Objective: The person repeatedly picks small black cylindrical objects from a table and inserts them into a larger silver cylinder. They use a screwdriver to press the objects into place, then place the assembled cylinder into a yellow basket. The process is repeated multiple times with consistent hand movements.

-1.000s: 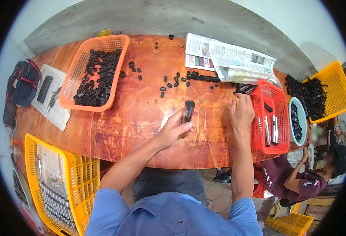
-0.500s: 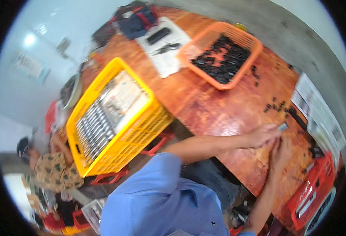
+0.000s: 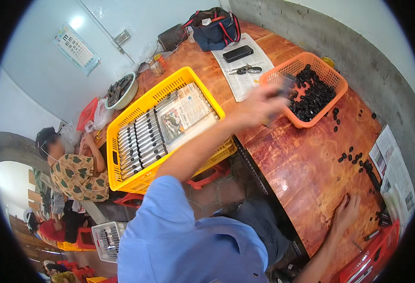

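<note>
My left hand (image 3: pixel 262 104) is smeared by motion at the left rim of an orange plastic basket (image 3: pixel 343 89). A dark blur shows at its fingertips; whether it is held I cannot tell. Inside the basket lie many small black rounded pieces (image 3: pixel 316 100). My right hand (image 3: pixel 345 213) rests low over the reddish wooden table (image 3: pixel 292 160), thumb and fingers a little apart, with no held thing visible. Loose black pieces (image 3: pixel 351 156) lie on the table beyond it.
A yellow crate (image 3: pixel 222 106) at left holds rows of silvery rods and newspaper. A red basket (image 3: pixel 372 254) stands at lower right, beside folded newspapers (image 3: pixel 396 174). Phone (image 3: pixel 238 54), keys (image 3: pixel 247 70) and a dark bag (image 3: pixel 217 35) are at the back. A person (image 3: pixel 78 170) sits at left.
My left hand has moved away from my right hand, up and left to the orange basket. The small grey piece is no longer visible between my hands. The view has shifted.
</note>
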The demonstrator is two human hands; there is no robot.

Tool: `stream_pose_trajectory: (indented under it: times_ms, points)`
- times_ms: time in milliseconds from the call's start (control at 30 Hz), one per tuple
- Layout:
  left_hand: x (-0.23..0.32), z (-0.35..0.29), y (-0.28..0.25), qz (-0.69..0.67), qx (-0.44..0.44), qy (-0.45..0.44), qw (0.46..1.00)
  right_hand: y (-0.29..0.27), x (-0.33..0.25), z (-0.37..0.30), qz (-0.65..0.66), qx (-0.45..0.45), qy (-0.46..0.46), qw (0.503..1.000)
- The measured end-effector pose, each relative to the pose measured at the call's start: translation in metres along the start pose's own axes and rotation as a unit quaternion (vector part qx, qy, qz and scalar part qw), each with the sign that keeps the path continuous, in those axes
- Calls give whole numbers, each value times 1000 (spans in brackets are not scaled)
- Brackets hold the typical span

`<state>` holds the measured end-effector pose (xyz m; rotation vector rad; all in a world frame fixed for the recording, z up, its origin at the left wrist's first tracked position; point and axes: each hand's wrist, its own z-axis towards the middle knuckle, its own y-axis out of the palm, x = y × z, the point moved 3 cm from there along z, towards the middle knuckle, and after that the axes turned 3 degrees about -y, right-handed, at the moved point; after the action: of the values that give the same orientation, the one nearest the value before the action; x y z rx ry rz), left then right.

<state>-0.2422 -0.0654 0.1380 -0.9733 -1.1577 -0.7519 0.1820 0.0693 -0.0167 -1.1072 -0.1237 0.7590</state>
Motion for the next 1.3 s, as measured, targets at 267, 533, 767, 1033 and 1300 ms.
stream_pose_trajectory:
  times_ms: [267, 533, 767, 1033, 1300]
  points:
    - [-116, -119, -317, 386, 426, -77, 815, 5, -6, 3, -2, -4, -28, 1000]
    - [-201, -140, -361, 539, 343, -150, 755, 5, -3, 3, -44, -12, -21, 999]
    - [-234, -148, -358, 608, 316, -174, 707, 9, 7, 3, -50, -29, -20, 998]
    - [-233, -154, -360, 592, 345, -217, 695, 3, -9, 4, -31, -28, -2, 999]
    - [-251, -145, -337, 564, 307, -326, 694, 7, -1, 3, -47, -29, -24, 998]
